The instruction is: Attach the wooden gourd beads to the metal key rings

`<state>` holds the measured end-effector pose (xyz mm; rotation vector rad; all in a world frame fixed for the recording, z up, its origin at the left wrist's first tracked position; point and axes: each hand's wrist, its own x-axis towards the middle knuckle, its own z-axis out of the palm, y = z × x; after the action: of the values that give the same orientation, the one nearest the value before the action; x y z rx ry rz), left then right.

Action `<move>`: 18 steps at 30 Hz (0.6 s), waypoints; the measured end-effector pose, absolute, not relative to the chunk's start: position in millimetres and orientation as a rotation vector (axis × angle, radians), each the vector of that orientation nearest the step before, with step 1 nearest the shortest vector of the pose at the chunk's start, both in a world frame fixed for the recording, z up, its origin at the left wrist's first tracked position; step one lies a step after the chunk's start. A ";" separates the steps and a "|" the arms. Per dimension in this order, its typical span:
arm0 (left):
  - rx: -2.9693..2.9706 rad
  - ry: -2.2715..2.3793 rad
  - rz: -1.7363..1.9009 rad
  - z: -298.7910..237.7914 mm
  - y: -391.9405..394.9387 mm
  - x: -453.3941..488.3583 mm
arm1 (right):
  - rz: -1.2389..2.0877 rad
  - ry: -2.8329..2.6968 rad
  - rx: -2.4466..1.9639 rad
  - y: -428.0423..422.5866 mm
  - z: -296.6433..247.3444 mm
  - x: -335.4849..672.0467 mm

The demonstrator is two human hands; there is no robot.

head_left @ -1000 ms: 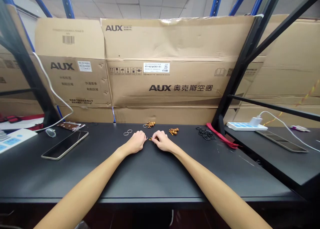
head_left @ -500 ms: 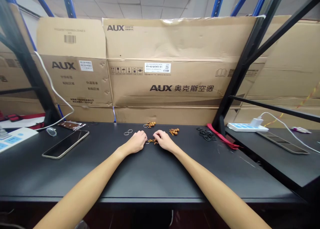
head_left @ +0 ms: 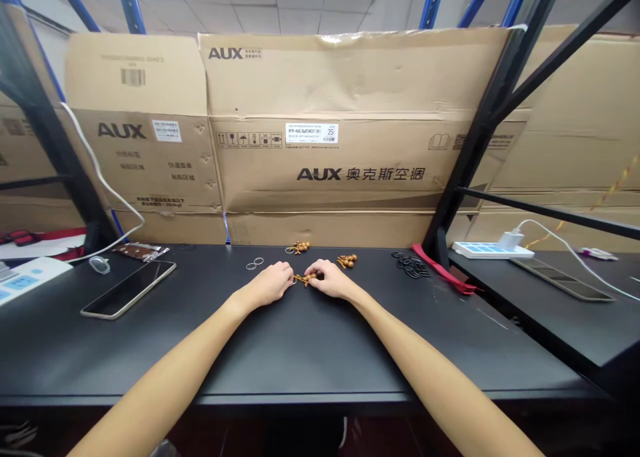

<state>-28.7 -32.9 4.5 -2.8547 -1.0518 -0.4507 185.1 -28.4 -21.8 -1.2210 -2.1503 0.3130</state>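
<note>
Both of my hands rest on the black table (head_left: 300, 350), close together at its far middle. My left hand (head_left: 269, 285) is closed in a pinch at the left end of a small brown wooden bead charm (head_left: 302, 279). My right hand (head_left: 327, 280) is closed on the charm's right end. Two more bead charms lie behind them, one (head_left: 299, 247) near the cardboard and one (head_left: 347, 261) just right of my right hand. Two small metal rings (head_left: 255, 264) lie left of my left hand.
A phone (head_left: 129, 296) lies face up at the left, with a foil packet (head_left: 139, 251) behind it. A pile of black rings (head_left: 411, 265) and a red strap (head_left: 443, 275) sit at the right. A power strip (head_left: 493, 250) and AUX cardboard boxes (head_left: 350, 124) stand behind.
My hands have drawn closer together. The bead charm between them, barely visible a second ago, now shows between my fingertips. The view shifted slightly.
</note>
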 end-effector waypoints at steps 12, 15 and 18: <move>-2.913 -1.184 -0.619 -3.2 -27.2 -28.2 | 0.382 -2.114 -1.219 -28.0 -23.4 182.5; -2.950 -1.214 -0.712 -3.7 -26.1 -27.7 | 0.336 -2.133 -1.200 -29.5 -22.3 180.1; -2.974 -1.293 -0.803 -2.9 -26.7 -25.5 | 0.357 -2.086 -1.174 -29.3 -23.2 177.4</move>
<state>-25.5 -26.7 -2.9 -2.9737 -1.2933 -0.8033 177.4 -29.3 -23.2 -1.1736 -2.0864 0.3570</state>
